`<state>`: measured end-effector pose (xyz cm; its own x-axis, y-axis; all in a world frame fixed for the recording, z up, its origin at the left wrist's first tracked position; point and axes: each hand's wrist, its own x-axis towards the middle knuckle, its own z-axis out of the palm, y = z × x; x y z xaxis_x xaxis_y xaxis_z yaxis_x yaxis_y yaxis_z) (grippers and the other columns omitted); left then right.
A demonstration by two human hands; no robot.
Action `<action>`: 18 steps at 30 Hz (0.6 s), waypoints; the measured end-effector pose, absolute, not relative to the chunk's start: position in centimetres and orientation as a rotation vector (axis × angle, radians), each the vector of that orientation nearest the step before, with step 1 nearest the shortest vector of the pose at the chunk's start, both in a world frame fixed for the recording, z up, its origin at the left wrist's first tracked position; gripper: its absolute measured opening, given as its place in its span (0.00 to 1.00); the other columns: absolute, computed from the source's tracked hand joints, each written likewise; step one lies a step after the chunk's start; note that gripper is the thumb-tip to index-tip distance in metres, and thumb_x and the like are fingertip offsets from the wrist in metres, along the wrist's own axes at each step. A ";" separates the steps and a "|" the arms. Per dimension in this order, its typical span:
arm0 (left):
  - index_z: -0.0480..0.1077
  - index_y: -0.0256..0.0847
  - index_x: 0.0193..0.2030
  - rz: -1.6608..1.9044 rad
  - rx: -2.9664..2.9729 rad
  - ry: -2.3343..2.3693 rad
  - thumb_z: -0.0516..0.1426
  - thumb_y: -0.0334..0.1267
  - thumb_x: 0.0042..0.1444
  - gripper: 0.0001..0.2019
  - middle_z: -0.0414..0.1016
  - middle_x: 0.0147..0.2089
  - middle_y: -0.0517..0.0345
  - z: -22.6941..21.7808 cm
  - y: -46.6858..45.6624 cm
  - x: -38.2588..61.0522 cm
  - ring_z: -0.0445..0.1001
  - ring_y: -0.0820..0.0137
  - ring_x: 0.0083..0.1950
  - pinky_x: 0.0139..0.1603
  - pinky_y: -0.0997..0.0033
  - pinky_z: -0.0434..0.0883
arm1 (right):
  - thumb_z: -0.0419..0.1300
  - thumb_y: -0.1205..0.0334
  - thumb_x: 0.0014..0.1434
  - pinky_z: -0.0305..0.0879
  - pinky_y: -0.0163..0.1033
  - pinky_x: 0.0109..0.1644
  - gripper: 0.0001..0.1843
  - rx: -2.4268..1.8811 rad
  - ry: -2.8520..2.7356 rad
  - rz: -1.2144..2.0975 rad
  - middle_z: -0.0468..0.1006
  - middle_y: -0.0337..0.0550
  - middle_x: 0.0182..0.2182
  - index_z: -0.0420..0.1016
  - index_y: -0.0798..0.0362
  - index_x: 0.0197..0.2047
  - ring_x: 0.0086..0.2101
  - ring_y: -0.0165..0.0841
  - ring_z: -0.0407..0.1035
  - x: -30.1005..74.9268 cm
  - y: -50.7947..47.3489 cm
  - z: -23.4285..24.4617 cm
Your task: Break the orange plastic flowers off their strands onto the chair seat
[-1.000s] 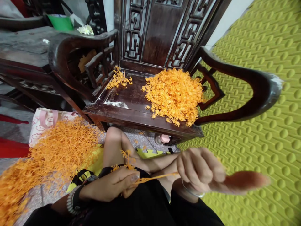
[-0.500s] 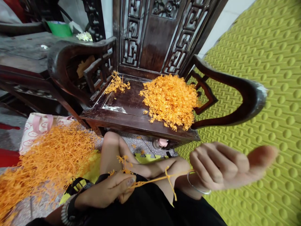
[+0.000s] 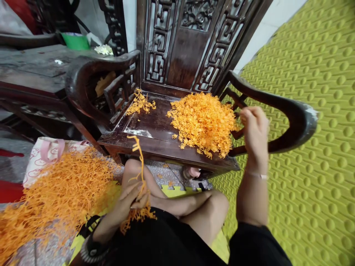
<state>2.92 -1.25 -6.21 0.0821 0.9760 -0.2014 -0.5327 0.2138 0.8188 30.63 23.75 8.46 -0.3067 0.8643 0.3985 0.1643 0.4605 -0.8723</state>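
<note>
My left hand (image 3: 130, 201) sits low over my lap and pinches an orange plastic sprig strip (image 3: 138, 162) that stands upright from my fingers. My right hand (image 3: 253, 127) is raised at the right edge of the dark wooden chair seat (image 3: 151, 122), fingers curled closed beside the big pile of small orange pieces (image 3: 203, 122). What those fingers hold, if anything, is hidden. A smaller orange clump (image 3: 140, 101) lies at the seat's back left.
A large heap of long orange strands (image 3: 55, 192) lies on the floor at my left, over a pink-and-white bag (image 3: 47, 151). The chair's curved armrests (image 3: 280, 107) flank the seat. A green foam mat (image 3: 313, 155) covers the floor at right. A green tub (image 3: 74, 40) stands behind.
My right hand has risen from my lap to the big pile on the chair seat. The strip in my left hand has swung from lying sideways to standing upright.
</note>
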 end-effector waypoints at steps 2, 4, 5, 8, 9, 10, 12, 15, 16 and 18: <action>0.55 0.39 0.23 1.305 0.565 0.759 0.55 0.53 0.58 0.23 0.44 0.16 0.70 -5.5 -0.2 3.8 0.43 0.79 0.18 0.21 0.78 0.48 | 0.55 0.55 0.61 0.43 0.42 0.61 0.06 -1.113 -1.754 0.373 0.69 0.44 0.46 0.68 0.46 0.36 0.51 0.34 0.52 29.3 29.4 8.4; 0.54 0.40 0.24 1.339 0.464 0.609 0.56 0.51 0.58 0.21 0.44 0.16 0.70 -5.0 0.6 4.2 0.44 0.79 0.18 0.21 0.79 0.50 | 0.60 0.57 0.57 0.34 0.51 0.63 0.08 -1.232 -1.741 0.291 0.67 0.52 0.50 0.68 0.52 0.34 0.55 0.39 0.51 28.3 33.9 7.9; 0.55 0.40 0.25 1.359 0.414 0.545 0.56 0.50 0.58 0.20 0.45 0.16 0.69 -4.7 0.9 4.2 0.45 0.78 0.18 0.20 0.80 0.51 | 0.62 0.58 0.55 0.31 0.56 0.63 0.10 -1.272 -1.734 0.312 0.67 0.58 0.52 0.68 0.55 0.36 0.57 0.42 0.52 28.0 35.3 7.6; 0.57 0.39 0.27 1.436 0.272 0.442 0.55 0.50 0.58 0.18 0.53 0.22 0.66 -4.3 1.7 3.8 0.48 0.79 0.19 0.21 0.80 0.55 | 0.62 0.61 0.56 0.23 0.62 0.63 0.24 -1.308 -1.685 0.134 0.56 0.67 0.62 0.65 0.61 0.54 0.63 0.47 0.47 27.2 34.8 6.1; 0.58 0.39 0.28 1.467 0.241 0.435 0.55 0.50 0.58 0.18 0.56 0.25 0.64 -4.2 2.0 3.7 0.49 0.80 0.20 0.21 0.81 0.56 | 0.60 0.61 0.58 0.23 0.60 0.64 0.28 -1.252 -1.669 0.039 0.53 0.65 0.65 0.60 0.60 0.59 0.65 0.45 0.45 26.9 33.1 5.5; 0.59 0.38 0.29 1.495 0.229 0.430 0.56 0.50 0.57 0.17 0.57 0.28 0.63 -4.1 2.2 3.6 0.50 0.80 0.21 0.22 0.81 0.56 | 0.57 0.60 0.61 0.27 0.58 0.66 0.29 -1.155 -1.685 -0.045 0.52 0.60 0.66 0.56 0.57 0.63 0.65 0.43 0.45 26.5 30.9 4.8; 0.60 0.38 0.30 1.550 0.271 0.431 0.59 0.47 0.55 0.16 0.57 0.31 0.62 -3.8 2.8 3.6 0.51 0.81 0.22 0.23 0.81 0.57 | 0.55 0.57 0.63 0.46 0.56 0.65 0.20 -0.938 -1.761 0.086 0.69 0.54 0.56 0.65 0.53 0.57 0.58 0.41 0.62 25.5 25.2 3.3; 0.60 0.38 0.30 1.636 0.411 0.531 0.62 0.40 0.53 0.14 0.58 0.32 0.62 -3.7 3.7 4.2 0.54 0.80 0.25 0.26 0.80 0.59 | 0.50 0.50 0.65 0.67 0.48 0.52 0.20 -0.636 -2.098 1.015 0.75 0.51 0.49 0.67 0.50 0.54 0.48 0.39 0.72 23.1 16.6 0.8; 0.60 0.38 0.30 1.657 0.465 0.586 0.62 0.39 0.54 0.13 0.58 0.32 0.62 -3.7 3.9 4.4 0.55 0.80 0.26 0.27 0.80 0.59 | 0.55 0.48 0.62 0.68 0.46 0.51 0.23 -0.557 -2.148 1.196 0.75 0.50 0.49 0.66 0.50 0.55 0.47 0.39 0.72 22.3 14.4 0.0; 0.60 0.39 0.29 1.679 0.579 0.716 0.61 0.39 0.56 0.13 0.58 0.31 0.63 -4.1 4.3 4.8 0.56 0.79 0.28 0.29 0.78 0.59 | 0.63 0.50 0.55 0.67 0.43 0.50 0.27 -0.522 -2.198 1.340 0.77 0.47 0.44 0.66 0.50 0.55 0.44 0.38 0.72 20.6 11.3 -1.6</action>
<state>4.77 4.26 -4.10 -0.2152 0.9766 0.0030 -0.6742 -0.1508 0.7230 20.60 11.26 -1.60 -0.7962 0.5627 0.2225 0.0600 0.4393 -0.8963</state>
